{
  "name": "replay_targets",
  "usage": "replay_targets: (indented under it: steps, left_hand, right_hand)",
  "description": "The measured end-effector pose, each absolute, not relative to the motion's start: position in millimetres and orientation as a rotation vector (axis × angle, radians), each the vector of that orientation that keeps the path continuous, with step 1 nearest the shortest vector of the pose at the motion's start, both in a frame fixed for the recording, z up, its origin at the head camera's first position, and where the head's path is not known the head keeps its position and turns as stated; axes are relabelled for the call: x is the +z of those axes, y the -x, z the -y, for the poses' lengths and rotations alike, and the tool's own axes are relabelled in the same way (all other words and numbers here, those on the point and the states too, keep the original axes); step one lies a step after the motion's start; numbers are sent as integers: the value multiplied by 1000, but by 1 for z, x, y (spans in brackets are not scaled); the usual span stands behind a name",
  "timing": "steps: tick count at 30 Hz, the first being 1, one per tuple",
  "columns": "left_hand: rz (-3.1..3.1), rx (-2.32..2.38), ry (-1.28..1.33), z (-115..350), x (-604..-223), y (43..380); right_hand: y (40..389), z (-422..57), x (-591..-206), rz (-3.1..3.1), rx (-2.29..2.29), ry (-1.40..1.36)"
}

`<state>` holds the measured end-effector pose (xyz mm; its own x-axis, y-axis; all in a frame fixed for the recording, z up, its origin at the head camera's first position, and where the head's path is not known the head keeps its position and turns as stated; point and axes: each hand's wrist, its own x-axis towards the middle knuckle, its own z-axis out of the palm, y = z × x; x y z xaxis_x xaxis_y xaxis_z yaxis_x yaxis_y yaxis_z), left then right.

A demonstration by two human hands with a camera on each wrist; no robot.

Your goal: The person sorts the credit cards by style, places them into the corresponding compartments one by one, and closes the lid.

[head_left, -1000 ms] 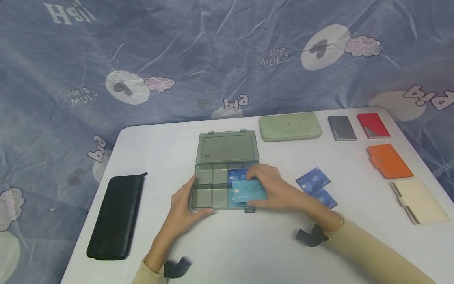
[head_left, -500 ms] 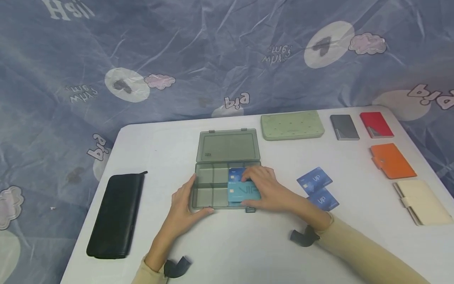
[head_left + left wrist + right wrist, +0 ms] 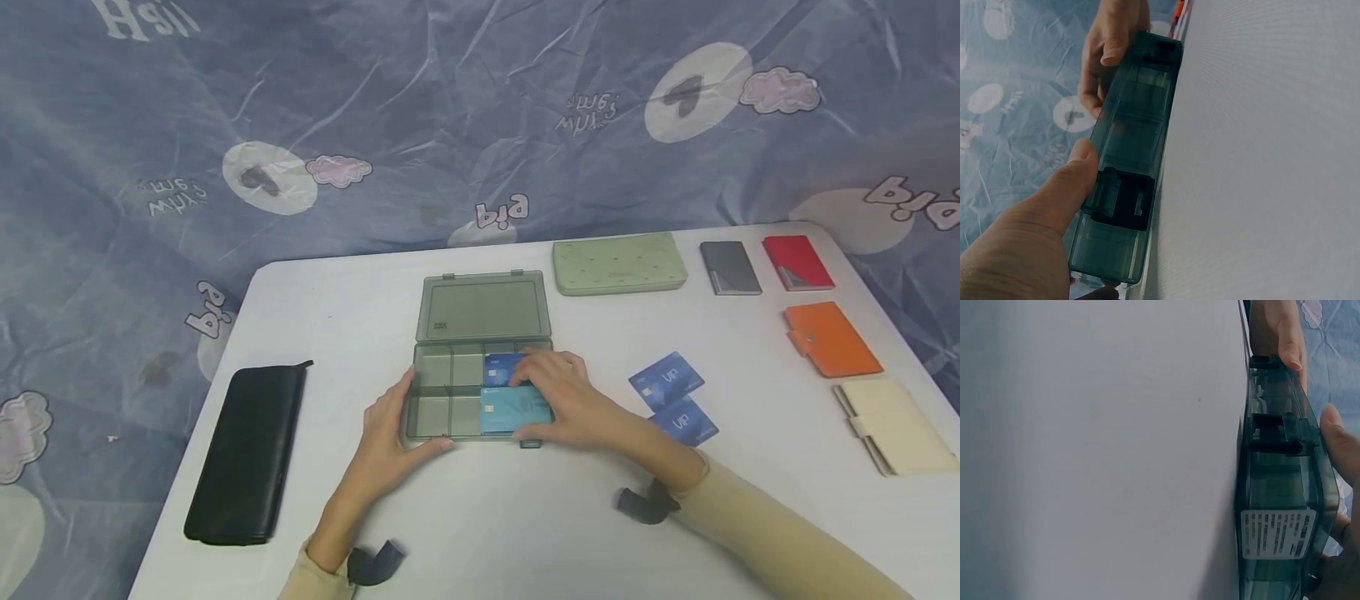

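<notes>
A translucent green divided box [image 3: 431,414] lies with its lid folded back on the white table. My left hand [image 3: 381,442] grips its left front corner, thumb along the front wall in the left wrist view. Over the right half is my right hand [image 3: 566,396], its curled fingers and thumb spanning a light-blue VIP card [image 3: 513,410]. That card lies flat in the front right part of the box; its right end is hidden by the hand. Behind it, a dark blue card [image 3: 498,369] sits in the rear right part, partly covered by the fingers.
Two dark blue VIP cards [image 3: 666,382] overlap right of the box. A black zip wallet [image 3: 243,454] lies at left. Toward the back right are a green case [image 3: 619,264], grey [image 3: 730,268] and red [image 3: 798,263] card holders, an orange wallet [image 3: 832,340] and a cream wallet [image 3: 896,427].
My right hand has moved slightly left and down with the light-blue card, which has gone from tilted above the box to flat inside it. My left hand keeps its place.
</notes>
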<state>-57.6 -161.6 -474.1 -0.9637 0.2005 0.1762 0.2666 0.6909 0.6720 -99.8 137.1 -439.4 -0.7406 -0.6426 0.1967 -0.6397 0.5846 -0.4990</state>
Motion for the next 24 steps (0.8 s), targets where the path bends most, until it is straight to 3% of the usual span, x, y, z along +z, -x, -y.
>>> replay_targets:
  steps: [11,20,24]
  left_hand:
    - [2818,-1130,388,161,-473,57]
    - [2820,-1114,380,161,-475,58]
    - [2816,-1123,379,161,-475,58]
  right_hand:
    - [95,-192,-436,-2841,-956,1202]
    - [116,-297,-430,-2844,-610,840]
    - [121,-321,-431,-2893,-502,836]
